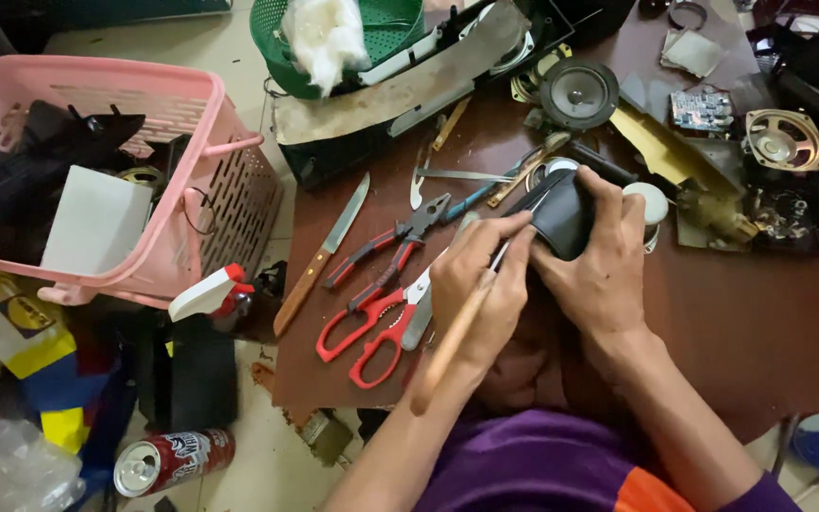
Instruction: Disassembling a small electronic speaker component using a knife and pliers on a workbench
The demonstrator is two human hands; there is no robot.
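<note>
Left hand (479, 284) grips wooden-handled tool (457, 332); right hand (599, 261) clasps black casing (561, 220); red scissors (372, 327) beside.

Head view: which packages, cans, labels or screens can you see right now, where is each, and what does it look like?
Drink can: on the floor at bottom left, lying on its side, red with a silver top.
Spray bottle: beside the pink basket, white with a red trigger.
Yellow and blue packaging: far left on the floor, crumpled, with a dark label.
No screens in view.
</note>
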